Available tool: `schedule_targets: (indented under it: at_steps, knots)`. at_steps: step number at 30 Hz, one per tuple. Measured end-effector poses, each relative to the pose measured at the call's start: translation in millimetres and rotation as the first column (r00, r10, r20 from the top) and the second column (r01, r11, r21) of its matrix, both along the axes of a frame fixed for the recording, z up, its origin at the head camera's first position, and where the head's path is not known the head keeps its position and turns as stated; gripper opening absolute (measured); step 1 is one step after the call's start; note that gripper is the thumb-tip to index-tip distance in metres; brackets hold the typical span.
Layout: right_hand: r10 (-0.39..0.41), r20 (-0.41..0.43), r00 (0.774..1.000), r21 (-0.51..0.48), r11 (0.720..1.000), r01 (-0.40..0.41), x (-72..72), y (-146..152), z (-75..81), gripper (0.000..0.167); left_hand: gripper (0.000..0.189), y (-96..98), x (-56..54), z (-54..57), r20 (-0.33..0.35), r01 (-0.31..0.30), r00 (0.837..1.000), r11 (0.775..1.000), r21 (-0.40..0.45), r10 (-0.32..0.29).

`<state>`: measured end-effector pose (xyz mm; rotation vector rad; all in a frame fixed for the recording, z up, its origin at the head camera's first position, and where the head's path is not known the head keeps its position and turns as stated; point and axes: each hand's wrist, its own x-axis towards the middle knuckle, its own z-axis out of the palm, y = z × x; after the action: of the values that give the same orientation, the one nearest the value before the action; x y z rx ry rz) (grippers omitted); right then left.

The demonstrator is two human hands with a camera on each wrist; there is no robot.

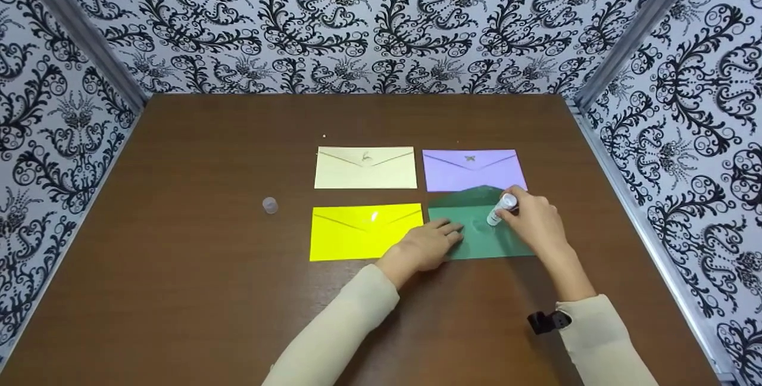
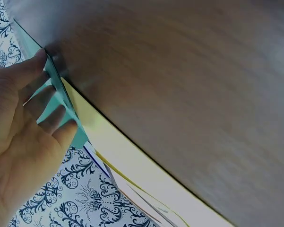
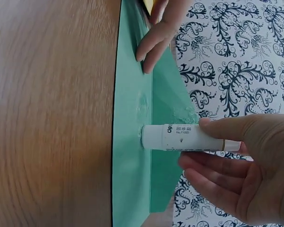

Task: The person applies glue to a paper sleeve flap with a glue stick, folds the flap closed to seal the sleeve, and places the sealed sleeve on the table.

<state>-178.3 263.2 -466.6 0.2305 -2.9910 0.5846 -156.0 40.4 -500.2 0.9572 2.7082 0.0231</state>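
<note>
A green envelope (image 1: pixel 485 243) lies on the brown table with its flap (image 1: pixel 476 196) folded open toward the back. My right hand (image 1: pixel 539 222) pinches a white glue stick (image 3: pixel 179 137) between thumb and fingers, its lower end touching the envelope's body. Smeared glue (image 3: pixel 142 108) shows as a wet patch on the green paper, with more on the flap. At the envelope's left end my left hand (image 1: pixel 425 244) rests with its fingers extended over the paper. A yellow envelope (image 1: pixel 345 240) lies partly beneath that hand and wrist.
Behind are a cream envelope (image 1: pixel 366 177) and a lilac envelope (image 1: pixel 470 177), both with flaps folded down. A small translucent cap (image 1: pixel 270 205) sits on the table (image 1: pixel 178 285) at the left. Patterned walls (image 1: pixel 357 28) enclose the back and sides.
</note>
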Motion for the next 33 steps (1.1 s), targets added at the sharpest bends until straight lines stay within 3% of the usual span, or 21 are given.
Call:
schedule_targets:
  at_steps: [5, 18, 27, 33]
  knots:
    - [0.047, 0.036, 0.998, -0.003, 0.999, -0.047, -0.6, 1.5, -0.4, 0.03, 0.056, 1.5, -0.2, 1.0, 0.046, 0.015, 0.999, 1.0, -0.01, -0.014]
    - [0.149, 0.1, 0.984, 0.008, 0.989, -0.15, 3.1, 7.1, 0.8, 0.024, 0.058, 1.0, -2.8, -3.0, 0.053, 0.038, 0.998, 0.999, -0.02, -0.037]
    - [0.161, 0.073, 0.984, -0.003, 0.987, -0.161, 5.0, 2.6, 0.0, 0.024, 0.061, 2.1, -4.6, -3.6, 0.071, 0.038, 0.997, 0.998, -0.056, -0.034]
    - [0.184, 0.041, 0.982, 0.0, 0.983, -0.184, 4.0, -0.2, -3.8, 0.023, 0.061, 1.1, -4.1, -2.6, 0.079, 0.034, 0.996, 0.999, -0.035, -0.031]
